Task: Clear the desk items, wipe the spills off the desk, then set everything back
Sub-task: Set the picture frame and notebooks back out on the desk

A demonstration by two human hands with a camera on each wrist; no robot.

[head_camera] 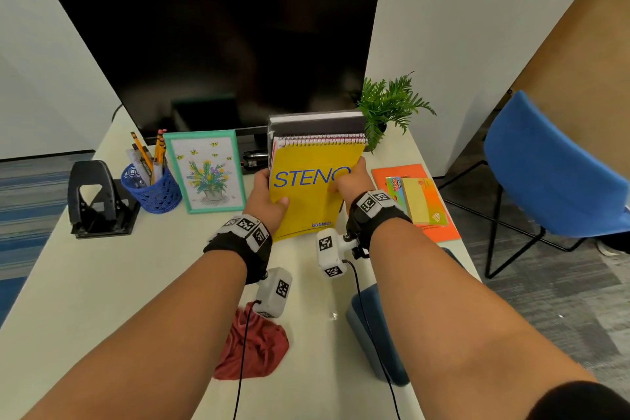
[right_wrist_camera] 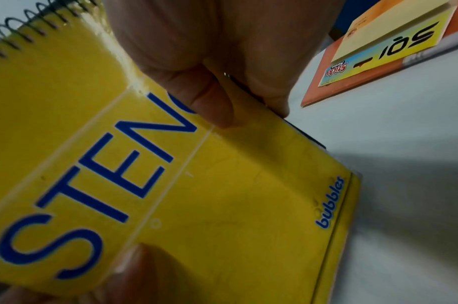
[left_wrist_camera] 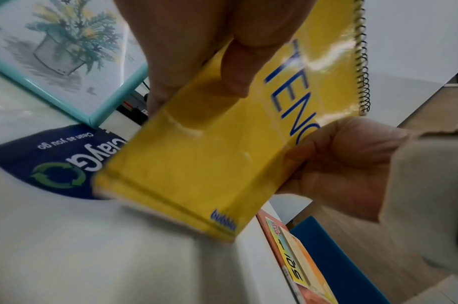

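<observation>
Now: notebook stack in both hands, mid-desk

Apparently this is either the clearing step or the setting back; the pictures alone do not settle which, though most items stand on the desk (head_camera: 102, 283) and a red cloth (head_camera: 254, 349) lies crumpled at the near edge. The left hand (head_camera: 264, 196) grips the stack (head_camera: 315, 167) by its left edge, thumb curled onto the yellow steno pad (left_wrist_camera: 196, 164). The right hand (head_camera: 349, 181) pinches the right edge, thumb on the cover and fingers behind. The stack is tilted up, its lower edge close to the desk; whether it touches I cannot tell. It sits at centre, in front of the monitor (head_camera: 218, 54).

Next, I judge, the stack needs to travel as one piece, both grips kept even so the books behind do not slip.

Counted:
- stack: at least three books, namely one steno pad, one pink-spiralled, one dark
- one picture frame (head_camera: 204, 170), left of the stack
- one blue pencil cup (head_camera: 153, 187)
- one hole punch (head_camera: 93, 199), far left
- one stapler (head_camera: 254, 158), partly hidden
- one plant (head_camera: 388, 106), far right
- one orange folder (head_camera: 439, 228) with sticky notes (head_camera: 422, 199) on it
- one blue sticker (left_wrist_camera: 48, 162)
</observation>
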